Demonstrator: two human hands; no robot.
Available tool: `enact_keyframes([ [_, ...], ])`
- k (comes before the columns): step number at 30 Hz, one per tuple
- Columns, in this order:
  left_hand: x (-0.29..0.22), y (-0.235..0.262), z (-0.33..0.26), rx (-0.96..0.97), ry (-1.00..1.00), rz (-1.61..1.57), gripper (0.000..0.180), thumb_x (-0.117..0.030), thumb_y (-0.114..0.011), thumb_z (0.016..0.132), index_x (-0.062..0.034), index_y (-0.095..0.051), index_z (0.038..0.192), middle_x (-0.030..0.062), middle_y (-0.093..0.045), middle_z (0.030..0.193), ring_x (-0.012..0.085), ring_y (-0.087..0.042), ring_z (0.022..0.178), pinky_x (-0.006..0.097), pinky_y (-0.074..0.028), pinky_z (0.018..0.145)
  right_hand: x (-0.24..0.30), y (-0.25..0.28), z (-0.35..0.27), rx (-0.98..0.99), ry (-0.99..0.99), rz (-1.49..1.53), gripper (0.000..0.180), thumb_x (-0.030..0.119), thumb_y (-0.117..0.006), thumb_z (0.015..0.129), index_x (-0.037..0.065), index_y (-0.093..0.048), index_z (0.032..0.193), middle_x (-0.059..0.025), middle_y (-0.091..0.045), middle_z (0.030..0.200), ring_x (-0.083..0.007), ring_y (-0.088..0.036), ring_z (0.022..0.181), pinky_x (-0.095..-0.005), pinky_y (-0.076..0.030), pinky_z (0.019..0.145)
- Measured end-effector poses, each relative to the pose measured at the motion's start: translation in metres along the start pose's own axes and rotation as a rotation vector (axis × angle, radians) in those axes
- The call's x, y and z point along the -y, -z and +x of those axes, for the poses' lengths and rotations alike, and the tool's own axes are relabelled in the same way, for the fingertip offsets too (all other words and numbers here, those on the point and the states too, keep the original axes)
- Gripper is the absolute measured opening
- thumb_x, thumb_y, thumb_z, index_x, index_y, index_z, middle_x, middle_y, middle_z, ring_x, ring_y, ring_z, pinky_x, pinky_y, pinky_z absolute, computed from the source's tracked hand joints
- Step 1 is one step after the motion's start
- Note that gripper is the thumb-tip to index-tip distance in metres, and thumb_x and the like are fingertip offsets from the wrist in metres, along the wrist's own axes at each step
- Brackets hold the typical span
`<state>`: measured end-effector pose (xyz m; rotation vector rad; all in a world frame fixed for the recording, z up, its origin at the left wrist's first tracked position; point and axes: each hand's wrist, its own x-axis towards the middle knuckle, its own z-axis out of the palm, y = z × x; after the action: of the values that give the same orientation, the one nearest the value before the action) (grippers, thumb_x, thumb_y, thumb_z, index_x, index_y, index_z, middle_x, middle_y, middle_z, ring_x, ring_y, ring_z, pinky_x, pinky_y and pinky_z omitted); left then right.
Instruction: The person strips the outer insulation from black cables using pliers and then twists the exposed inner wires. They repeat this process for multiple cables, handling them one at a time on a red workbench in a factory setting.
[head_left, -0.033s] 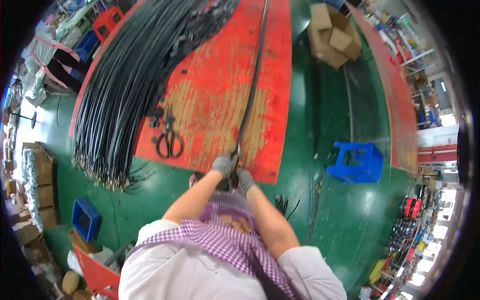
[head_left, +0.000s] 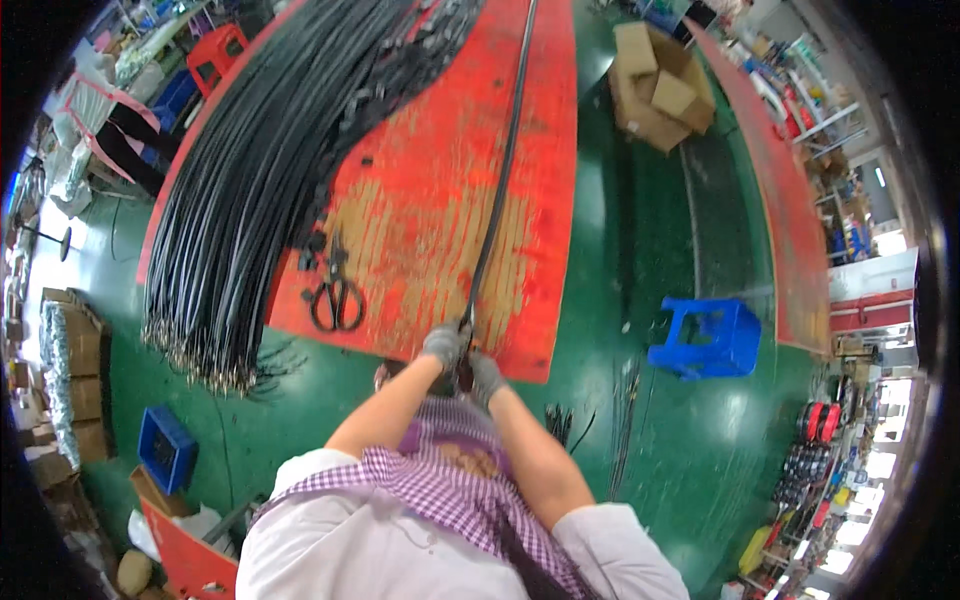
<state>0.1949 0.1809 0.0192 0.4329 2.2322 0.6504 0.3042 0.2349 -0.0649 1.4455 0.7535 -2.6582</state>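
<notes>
A long black cable bundle (head_left: 505,170) runs down the red tabletop (head_left: 430,140) toward me, its lower end at the near edge. My left hand (head_left: 443,346), in a grey glove, is closed around that end. Right beside it, a little lower, my right hand (head_left: 486,376), also gloved, has its fingers curled in at a dark object whose kind is hidden between the hands. Black-handled scissors (head_left: 337,300) lie on the table to the left of my hands.
A thick spread of black cables (head_left: 240,190) covers the table's left side, ends hanging over the near edge. On the green floor to the right are a blue stool (head_left: 735,338) and an open cardboard box (head_left: 650,115). A blue crate (head_left: 168,448) sits lower left. Another person (head_left: 110,120) stands far left.
The whole view has shifted slightly, with the table's near edge and both hands lower in the picture. Both hands stay together at the cable bundle's end.
</notes>
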Motion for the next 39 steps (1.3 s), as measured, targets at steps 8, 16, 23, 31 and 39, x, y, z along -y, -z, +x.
enact_keyframes([
  [8, 0.044, -0.046, 0.052, -0.094, 0.031, -0.423, 0.028, -0.028, -0.044, 0.082, -0.0047, -0.055, 0.093, 0.0151, -0.059, 0.079, 0.0285, -0.057, 0.071, 0.035, -0.043, 0.062, 0.013, -0.028, -0.02, -0.049, -0.049, -0.332, 0.018, 0.025, -0.049, 0.074, 0.008, -0.055, 0.072, -0.0082, -0.052, 0.058, -0.0224, -0.05, 0.049, -0.0348, -0.039, 0.041],
  [16, 0.023, -0.019, 0.019, -0.134, 0.03, -0.291, 0.026, -0.026, -0.045, 0.08, -0.0063, -0.056, 0.093, 0.0169, -0.057, 0.084, 0.0324, -0.054, 0.075, 0.037, -0.043, 0.064, 0.022, -0.052, -0.049, -0.137, -0.105, -0.374, 0.012, 0.02, -0.049, 0.074, 0.01, -0.053, 0.078, -0.0051, -0.051, 0.061, -0.0189, -0.049, 0.05, -0.033, -0.043, 0.045],
  [23, 0.027, -0.019, 0.029, -0.125, -0.055, -0.197, 0.025, -0.023, -0.043, 0.081, -0.0073, -0.053, 0.097, 0.0168, -0.057, 0.081, 0.0325, -0.054, 0.073, 0.039, -0.043, 0.062, 0.022, -0.049, -0.034, -0.107, -0.126, -0.496, 0.006, 0.007, -0.047, 0.063, 0.004, -0.052, 0.066, -0.0098, -0.048, 0.055, -0.0239, -0.05, 0.051, -0.0362, -0.044, 0.046],
  [31, 0.038, -0.018, 0.047, -0.121, -0.128, -0.394, 0.024, -0.022, -0.042, 0.081, -0.0068, -0.054, 0.095, 0.0119, -0.057, 0.07, 0.0212, -0.054, 0.062, 0.032, -0.043, 0.057, 0.011, -0.04, -0.01, -0.027, -0.152, -0.463, 0.005, 0.006, -0.048, 0.065, 0.003, -0.05, 0.067, -0.0088, -0.048, 0.052, -0.0202, -0.047, 0.042, -0.0301, -0.04, 0.037],
  [39, 0.04, 0.01, 0.038, 0.113, 0.013, -0.569, 0.023, -0.022, -0.042, 0.083, -0.0109, -0.055, 0.098, 0.0059, -0.054, 0.061, 0.0165, -0.05, 0.051, 0.031, -0.04, 0.046, 0.01, -0.046, -0.079, 0.318, 0.114, -0.416, 0.015, 0.002, -0.046, 0.064, 0.004, -0.048, 0.079, -0.0114, -0.053, 0.064, -0.0257, -0.055, 0.053, -0.0355, -0.05, 0.051],
])
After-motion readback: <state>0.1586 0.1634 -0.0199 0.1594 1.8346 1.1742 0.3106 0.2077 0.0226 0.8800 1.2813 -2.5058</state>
